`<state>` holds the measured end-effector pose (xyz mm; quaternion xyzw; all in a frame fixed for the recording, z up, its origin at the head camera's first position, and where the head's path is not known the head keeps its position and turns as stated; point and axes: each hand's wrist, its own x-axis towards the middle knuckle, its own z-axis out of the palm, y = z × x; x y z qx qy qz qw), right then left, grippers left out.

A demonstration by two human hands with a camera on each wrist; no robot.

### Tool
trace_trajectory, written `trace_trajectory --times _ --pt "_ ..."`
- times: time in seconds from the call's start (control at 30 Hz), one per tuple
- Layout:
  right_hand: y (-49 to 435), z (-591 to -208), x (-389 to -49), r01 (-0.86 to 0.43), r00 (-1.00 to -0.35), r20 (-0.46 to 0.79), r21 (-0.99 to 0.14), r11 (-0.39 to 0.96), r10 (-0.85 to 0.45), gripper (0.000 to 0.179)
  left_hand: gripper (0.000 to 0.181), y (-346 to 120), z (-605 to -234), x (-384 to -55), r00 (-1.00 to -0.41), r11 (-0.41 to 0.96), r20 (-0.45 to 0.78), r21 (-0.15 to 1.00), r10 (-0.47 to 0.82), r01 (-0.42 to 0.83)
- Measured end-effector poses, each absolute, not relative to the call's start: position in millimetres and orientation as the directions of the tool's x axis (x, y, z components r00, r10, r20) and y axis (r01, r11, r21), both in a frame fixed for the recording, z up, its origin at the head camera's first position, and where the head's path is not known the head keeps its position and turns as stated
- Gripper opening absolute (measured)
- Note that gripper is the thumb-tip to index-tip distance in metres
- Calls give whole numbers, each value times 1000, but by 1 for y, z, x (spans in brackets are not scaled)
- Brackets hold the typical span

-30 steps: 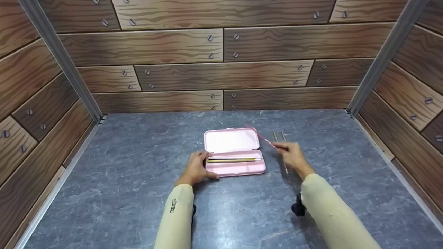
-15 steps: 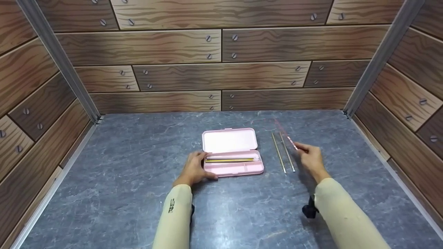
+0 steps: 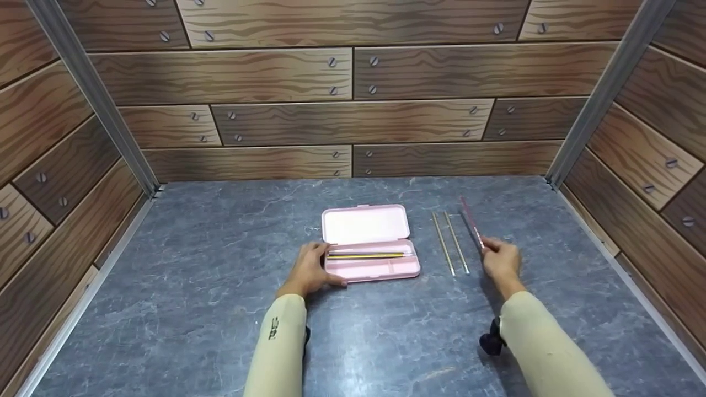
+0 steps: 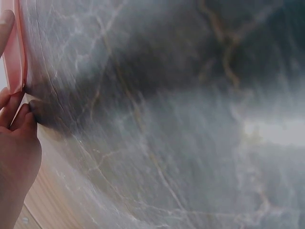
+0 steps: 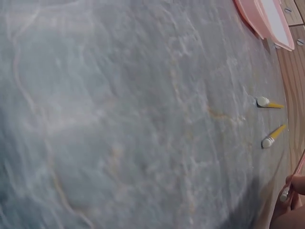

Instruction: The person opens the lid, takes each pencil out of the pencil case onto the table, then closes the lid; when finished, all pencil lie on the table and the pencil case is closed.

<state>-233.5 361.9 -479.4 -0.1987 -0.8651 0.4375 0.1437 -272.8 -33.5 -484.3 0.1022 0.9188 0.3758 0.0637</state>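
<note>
A pink pencil case (image 3: 353, 270) lies with its lid (image 3: 365, 224) folded back. In its rear compartment are pencils (image 3: 367, 256), one yellow and black. My left hand (image 3: 309, 269) holds the case's left end, fingers at the back and thumb at the front edge; the left wrist view shows the case's pink side (image 4: 16, 62). My right hand (image 3: 503, 263) pinches a pink pencil (image 3: 471, 223) near its white-tipped end (image 5: 285, 194), its far end pointing away. Just left of it, two yellow-gold pencils (image 3: 443, 244) lie side by side on the table.
The grey marbled tabletop (image 3: 220, 237) reaches back to a wood-patterned wall (image 3: 353, 124). Similar panels stand at left and right, with metal posts (image 3: 584, 105) in the corners. A black wrist device (image 3: 491, 342) hangs under the right sleeve.
My right hand has carried the pink pencil rightward from over the case, past the two gold pencils, then down toward the table. My left hand has stayed on the case.
</note>
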Motion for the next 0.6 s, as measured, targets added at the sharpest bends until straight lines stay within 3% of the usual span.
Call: trace_trajectory --times 0.6 --pt "348 -489 -229 261 -857 131 -724 639 499 29 95 -33 -483 -272 -972 692 -45 710 231 132"
